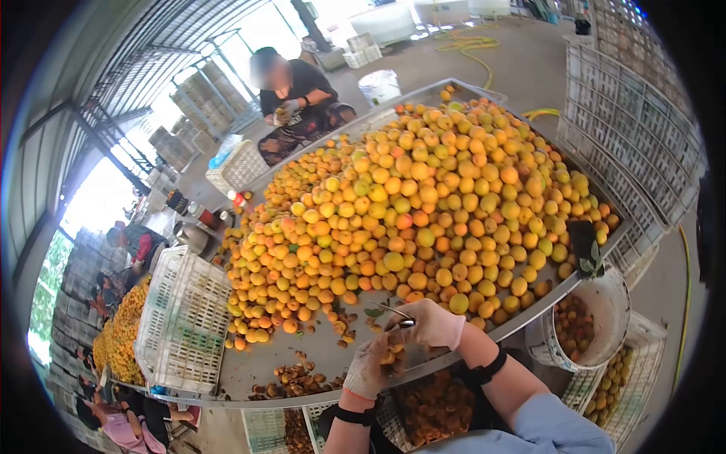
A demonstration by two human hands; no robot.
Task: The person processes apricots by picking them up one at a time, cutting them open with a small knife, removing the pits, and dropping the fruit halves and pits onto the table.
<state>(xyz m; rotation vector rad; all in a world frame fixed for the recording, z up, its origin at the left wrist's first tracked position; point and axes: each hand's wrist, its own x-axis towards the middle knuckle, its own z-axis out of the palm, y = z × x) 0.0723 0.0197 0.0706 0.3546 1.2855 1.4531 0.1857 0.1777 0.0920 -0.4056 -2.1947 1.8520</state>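
1. The left hand [368, 371], in a white glove, had its fingers curled shut around one small orange fruit [390, 356]
2. The right hand [432, 325], also in a white glove, was closed tight on a thin knife [399, 314]. The shiny blade stuck out to the left, just above the fruit
3. The two hands were close together, almost touching, over the near edge of the table [302, 352]
4. Right behind the hands sat a big heap [423, 204] of yellow and orange fruits. It covered most of the table, and its near edge lay just beside the right hand
5. To the left of the hands, small brown bits [299, 376] lay in a loose pile on the bare metal
6. A white bucket [616, 303] stood at the right end of the table. It had orange pieces inside
7. A white crate [181, 325] leaned at the left end of the table
8. Across the table, far from the hands, a person [302, 83] in a dark top sat holding something small in both hands
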